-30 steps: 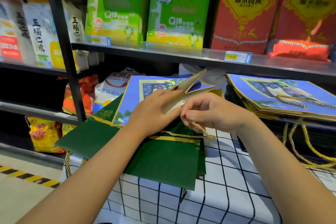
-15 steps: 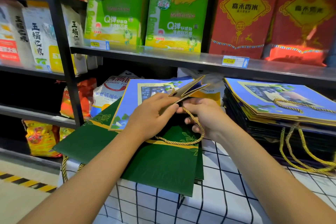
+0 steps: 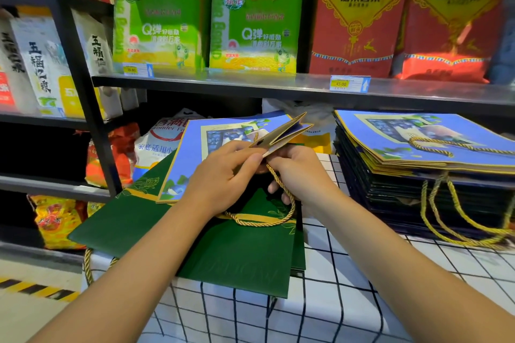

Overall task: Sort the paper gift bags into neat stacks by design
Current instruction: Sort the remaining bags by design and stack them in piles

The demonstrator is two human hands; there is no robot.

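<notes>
Landmark: the blue bag (image 3: 195,153) held at the middle of the frame. Far left of it, a black rack (image 3: 80,86) carries white and orange sacks. Under it and reaching left lie the green bags (image 3: 223,253), flat on the checked counter (image 3: 348,287), one corner hanging over the counter's left edge. The left hand (image 3: 223,172) grips the blue bag's open top edge, thumb on the brown inside flap, fingers curled beneath. Just right of that, touching the same edge, the right hand (image 3: 301,175) has its fingers curled round the bag's gold cord (image 3: 264,221), which loops down over the green bags. Well right of the blue bag a tall stack (image 3: 418,164) of matching blue bags sits on the counter, cords dangling off its front. Above the blue bag a shelf (image 3: 250,86) holds green and red boxes.
</notes>
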